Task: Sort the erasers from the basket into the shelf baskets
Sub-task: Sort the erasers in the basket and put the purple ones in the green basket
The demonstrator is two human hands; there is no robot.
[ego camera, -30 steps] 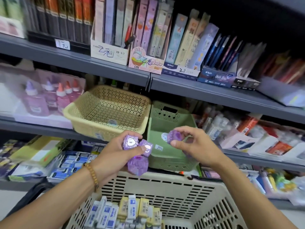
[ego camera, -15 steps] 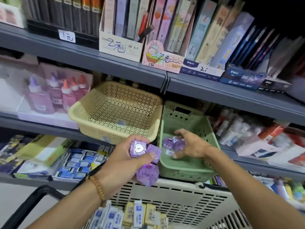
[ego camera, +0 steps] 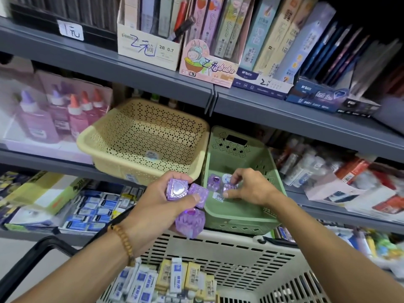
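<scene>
Placing purple erasers into the green basket [ego camera: 242, 217] on the middle shelf [ego camera: 306, 119]; right hand [ego camera: 249, 189] is down inside it, fingers curled round 1 purple eraser [ego camera: 230, 186], low over the basket floor; 1 more purple eraser [ego camera: 213, 181] already lies on the floor just beside it, touching or nearly so, can't tell which. Left hand [ego camera: 161, 204] waits in front of the basket's near-left corner, grasping a stack of 3 purple erasers [ego camera: 188, 200]: heart-lid one on top, 1 beside it under the thumb, 1 hanging below the palm. Beige basket [ego camera: 140, 136] sits touching the green one on its left; looks empty apart from a sticker. Shopping basket [ego camera: 229, 254] below holds rows of white and yellow bar erasers [ego camera: 166, 278], not yet sorted.

To do this step well, my read: set the eraser flat on the floor next to the first one, let go low rather than dropping, so it doesn't bounce or roll; keep purples in green only. Bottom eraser in the left hand looks loosely held; feed that one across next, or tighten the grasp, else it may fall back into the shopping basket. Bars probably go to beige.
</scene>
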